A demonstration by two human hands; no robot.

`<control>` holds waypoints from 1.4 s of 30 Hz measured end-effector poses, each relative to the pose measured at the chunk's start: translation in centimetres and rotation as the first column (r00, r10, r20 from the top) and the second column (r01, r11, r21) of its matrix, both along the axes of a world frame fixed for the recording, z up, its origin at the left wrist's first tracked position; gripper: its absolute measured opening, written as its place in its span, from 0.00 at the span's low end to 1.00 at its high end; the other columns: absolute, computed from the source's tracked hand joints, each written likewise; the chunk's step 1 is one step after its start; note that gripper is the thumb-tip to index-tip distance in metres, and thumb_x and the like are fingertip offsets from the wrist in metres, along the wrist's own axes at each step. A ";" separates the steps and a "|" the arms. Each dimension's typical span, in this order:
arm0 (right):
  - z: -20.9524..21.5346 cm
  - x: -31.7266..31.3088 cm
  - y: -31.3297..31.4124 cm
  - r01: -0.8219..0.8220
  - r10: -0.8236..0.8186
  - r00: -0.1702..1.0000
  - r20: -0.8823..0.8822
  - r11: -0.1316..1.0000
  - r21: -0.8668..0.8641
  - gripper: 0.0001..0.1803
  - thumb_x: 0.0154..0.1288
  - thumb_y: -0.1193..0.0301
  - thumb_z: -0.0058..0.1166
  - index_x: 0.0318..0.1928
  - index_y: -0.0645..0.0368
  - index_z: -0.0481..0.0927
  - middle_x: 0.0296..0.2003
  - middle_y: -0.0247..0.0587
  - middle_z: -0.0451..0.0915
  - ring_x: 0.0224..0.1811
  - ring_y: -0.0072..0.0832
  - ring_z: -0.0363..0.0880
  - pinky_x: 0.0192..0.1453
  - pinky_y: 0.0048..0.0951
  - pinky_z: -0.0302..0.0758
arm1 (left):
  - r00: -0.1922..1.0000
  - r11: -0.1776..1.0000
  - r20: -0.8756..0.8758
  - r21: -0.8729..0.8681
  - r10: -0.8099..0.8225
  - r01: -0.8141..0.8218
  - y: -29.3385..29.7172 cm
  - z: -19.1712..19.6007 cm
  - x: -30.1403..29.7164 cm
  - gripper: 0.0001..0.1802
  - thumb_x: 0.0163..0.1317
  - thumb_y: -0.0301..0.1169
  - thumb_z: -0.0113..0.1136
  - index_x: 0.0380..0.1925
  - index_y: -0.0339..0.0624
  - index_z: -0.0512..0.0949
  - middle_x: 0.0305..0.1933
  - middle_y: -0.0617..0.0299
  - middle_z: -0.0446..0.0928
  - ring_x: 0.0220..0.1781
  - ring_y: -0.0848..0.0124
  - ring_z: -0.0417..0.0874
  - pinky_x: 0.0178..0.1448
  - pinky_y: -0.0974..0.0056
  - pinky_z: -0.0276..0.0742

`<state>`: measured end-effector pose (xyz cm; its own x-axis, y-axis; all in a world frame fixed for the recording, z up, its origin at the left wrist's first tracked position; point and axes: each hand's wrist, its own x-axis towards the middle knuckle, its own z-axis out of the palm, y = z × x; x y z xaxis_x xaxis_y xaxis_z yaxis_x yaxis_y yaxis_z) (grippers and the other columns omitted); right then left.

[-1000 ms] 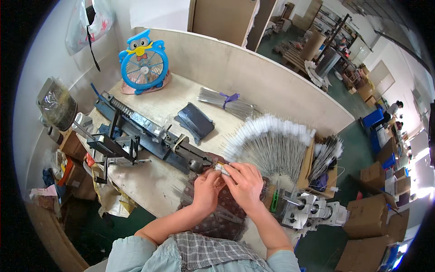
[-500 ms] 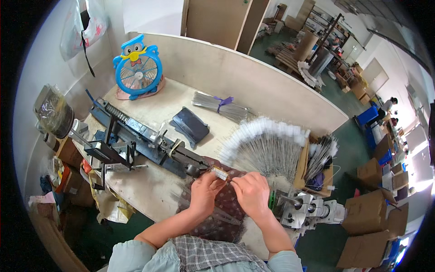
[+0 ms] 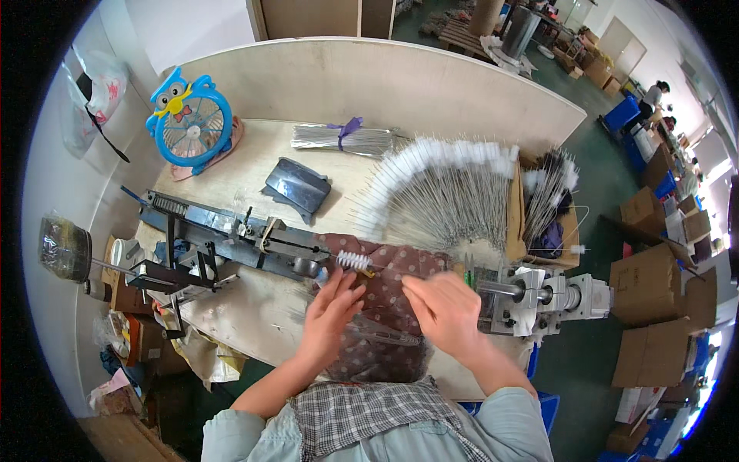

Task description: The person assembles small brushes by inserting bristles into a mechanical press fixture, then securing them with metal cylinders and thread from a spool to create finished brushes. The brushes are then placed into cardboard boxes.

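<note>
- Landmark: the long dark machine (image 3: 231, 239) lying across the surface (image 3: 254, 308).
- Small white brush (image 3: 356, 262) sat at the right end of that machine, on a brown dotted cloth (image 3: 392, 269), bristles up-left, metal tip toward the right.
- Left hand (image 3: 331, 308) was just below the brush, fingers spread and open, not gripping anything; fingertips near the brush, contact unclear.
- Right hand (image 3: 446, 308) was right of the machine's end, also open, palm down, blurred from motion; it held nothing that I could see.
- Change: half a second earlier both hands were closed together on the brush at the machine's end; now they were apart and the brush lay free. Reads as a release after the piece was worked or seated, so that piece looks finished, judging from hand position only.
- Beyond the machine, a big fan of finished white-tipped wire brushes (image 3: 439, 192) lay spread out, with a tied bundle of bare wires (image 3: 342, 138) further back.
- Blue owl-shaped fan (image 3: 188, 123) stood behind the machine's left end.
- Grey metal motor block (image 3: 539, 296) sat to the right of the machine, past the right hand.
</note>
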<state>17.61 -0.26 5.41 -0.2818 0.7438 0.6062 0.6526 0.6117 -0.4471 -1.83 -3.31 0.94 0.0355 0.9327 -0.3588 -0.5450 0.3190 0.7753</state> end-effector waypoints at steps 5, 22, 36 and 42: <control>-6.3 2.5 -5.2 0.046 0.008 0.991 0.133 0.915 -0.400 0.09 0.57 0.68 0.59 0.38 0.54 0.82 0.31 0.36 0.79 0.29 0.35 0.80 0.31 0.32 0.77 | 0.950 0.977 -0.241 -0.033 0.197 -0.211 -2.5 -3.9 -8.4 0.24 0.63 0.33 0.55 0.58 0.37 0.66 0.55 0.54 0.72 0.52 0.66 0.76 0.53 0.63 0.74; -4.7 3.0 -4.4 0.152 0.066 0.926 0.372 0.835 -0.528 0.04 0.58 0.68 0.56 0.31 0.54 0.80 0.29 0.36 0.76 0.29 0.38 0.79 0.31 0.37 0.76 | 0.330 0.341 -0.343 -0.029 0.880 -0.940 -7.2 -11.4 -30.7 0.23 0.55 0.52 0.63 0.37 0.45 0.77 0.32 0.66 0.80 0.36 0.74 0.79 0.43 0.69 0.72; -5.7 5.0 -5.3 0.133 0.087 0.925 0.369 0.836 -0.532 0.07 0.58 0.73 0.53 0.39 0.55 0.76 0.32 0.42 0.76 0.33 0.42 0.80 0.34 0.40 0.77 | 0.997 0.988 -0.073 -0.153 0.019 -0.030 0.1 -4.0 -1.1 0.15 0.61 0.31 0.55 0.47 0.41 0.69 0.42 0.61 0.74 0.42 0.69 0.76 0.45 0.63 0.77; -6.7 5.6 -6.1 0.234 0.062 0.911 0.407 0.734 -0.637 0.05 0.58 0.76 0.47 0.37 0.60 0.72 0.34 0.48 0.75 0.37 0.47 0.79 0.38 0.45 0.77 | 0.932 0.942 0.355 -0.284 -0.071 0.180 0.4 2.8 1.4 0.12 0.65 0.41 0.50 0.34 0.44 0.71 0.25 0.69 0.67 0.28 0.77 0.70 0.32 0.68 0.71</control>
